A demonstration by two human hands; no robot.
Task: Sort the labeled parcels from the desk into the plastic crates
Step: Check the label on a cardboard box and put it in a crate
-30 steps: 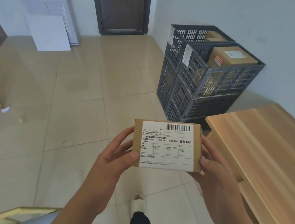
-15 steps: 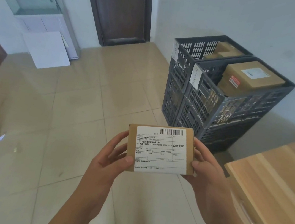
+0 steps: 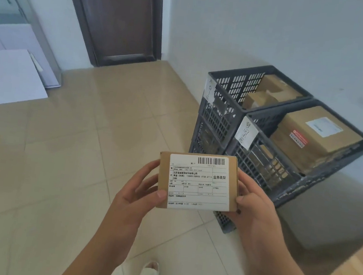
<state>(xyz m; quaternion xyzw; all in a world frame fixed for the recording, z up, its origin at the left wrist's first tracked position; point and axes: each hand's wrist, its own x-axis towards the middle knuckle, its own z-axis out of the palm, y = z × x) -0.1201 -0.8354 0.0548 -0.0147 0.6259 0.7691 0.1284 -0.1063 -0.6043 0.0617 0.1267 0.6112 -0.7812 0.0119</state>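
Cardboard parcel (image 3: pixel 198 181) (label up), gripped — both hands

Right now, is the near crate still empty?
No, the near crate already holds a large labeled parcel, while both hands keep the small parcel outside it.

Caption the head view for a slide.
Both hands hold a labeled parcel near stacked crates of boxes.

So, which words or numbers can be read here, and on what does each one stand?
"业务类型": white label on the parcel held by the left hand and right hand.
"13800138000": same label; its other lines are too small.
Near crate tag: handwriting, unreadable.
Far crate tag: handwriting, unreadable.
Red sticker on the large box: blurred.
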